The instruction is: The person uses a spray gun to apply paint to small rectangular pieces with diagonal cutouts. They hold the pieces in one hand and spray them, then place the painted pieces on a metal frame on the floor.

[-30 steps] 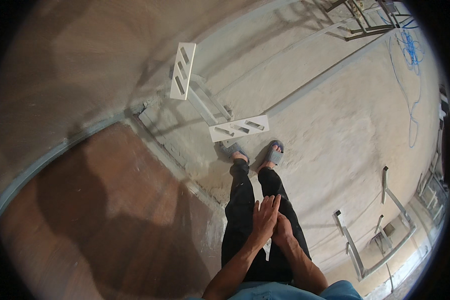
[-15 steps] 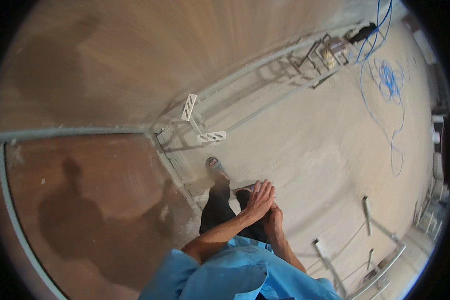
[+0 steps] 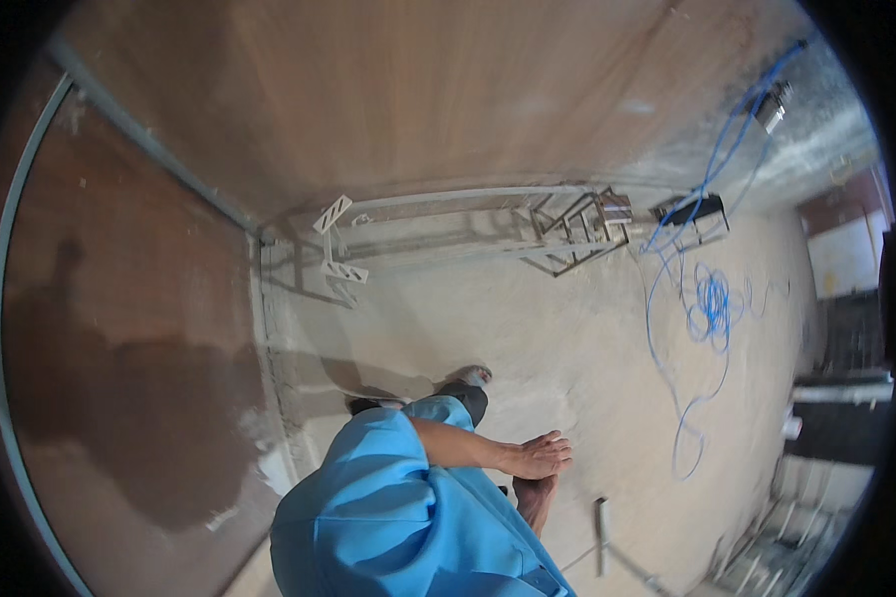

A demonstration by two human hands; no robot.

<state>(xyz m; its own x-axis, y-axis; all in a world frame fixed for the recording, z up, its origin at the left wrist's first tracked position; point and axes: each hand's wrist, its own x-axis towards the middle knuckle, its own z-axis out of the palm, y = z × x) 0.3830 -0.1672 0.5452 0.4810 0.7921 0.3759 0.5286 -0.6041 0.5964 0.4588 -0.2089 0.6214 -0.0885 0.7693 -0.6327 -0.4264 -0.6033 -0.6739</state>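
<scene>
The person stands on a dusty concrete floor (image 3: 567, 348) with both hands brought together in front of the body. The left hand (image 3: 536, 458) lies on top, palm down, its fingers (image 3: 560, 450) stretched out flat and close together, gripping nothing. The right hand (image 3: 534, 496) sits directly beneath it, touching it; most of it is covered, so I cannot tell whether its fingers are curled or straight, and nothing shows in it. A blue sleeve (image 3: 388, 497) covers the left upper arm, leaving the forearm bare.

Just beyond the fingertips, lower on the floor, lies a short metal bar (image 3: 600, 532), near but apart from the hands. Farther out past the fingertips a blue cable (image 3: 707, 308) loops and coils across the floor, well apart from them. Behind the left hand, towards the wall, one foot (image 3: 468, 378) shows. Well beyond the hands, against the brown wall panels (image 3: 368, 99), stand a metal frame (image 3: 567, 224) and white brackets (image 3: 334, 214).
</scene>
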